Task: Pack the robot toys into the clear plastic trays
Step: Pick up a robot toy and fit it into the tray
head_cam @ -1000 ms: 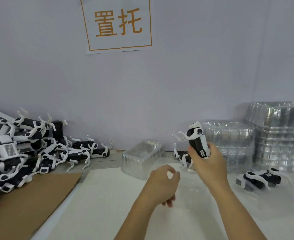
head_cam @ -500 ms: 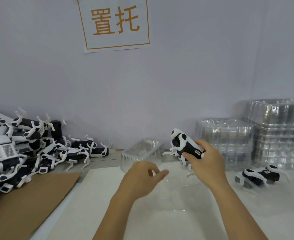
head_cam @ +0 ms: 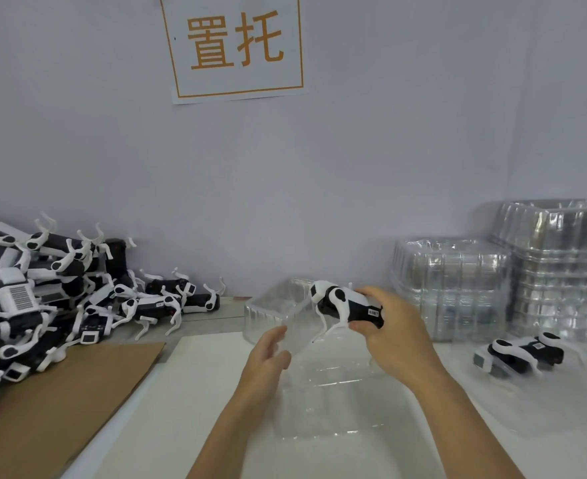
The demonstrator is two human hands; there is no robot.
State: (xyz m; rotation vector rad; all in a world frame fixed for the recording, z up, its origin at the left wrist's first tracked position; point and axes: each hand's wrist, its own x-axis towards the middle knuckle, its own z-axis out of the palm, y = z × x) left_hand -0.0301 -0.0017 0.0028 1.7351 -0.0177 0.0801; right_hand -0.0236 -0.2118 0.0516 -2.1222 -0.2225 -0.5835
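I see the pale wall [head_cam: 354,150] filling most of the view, with a white sign [head_cam: 236,46] bearing two orange characters pinned near the top. Below it runs the work surface, where a white sheet [head_cam: 216,392] lies under my arms and a brown cardboard sheet [head_cam: 60,402] sits to its left. On the far left a big heap of black-and-white robot toys [head_cam: 43,299] is piled against the wall, spilling onto the cardboard. On the far right two stacks of clear plastic trays [head_cam: 558,271] stand side by side against the wall, the right stack taller. One clear tray [head_cam: 333,392] lies flat on the white sheet in front of me, between my forearms. Another clear tray [head_cam: 274,309] is tilted up just behind my left hand, near the wall. A second robot toy [head_cam: 523,350] lies on its side on the right, in front of the stacks, on clear plastic.

My right hand [head_cam: 395,337] grips a robot toy [head_cam: 347,304] by its rear body, fingers and thumb curled round it, holding it in the air above the far end of the flat tray with its legs pointing down. My left hand [head_cam: 267,357] hangs beside the flat tray's left edge with fingers loosely bent and holding nothing; whether it touches the tilted tray I cannot tell.
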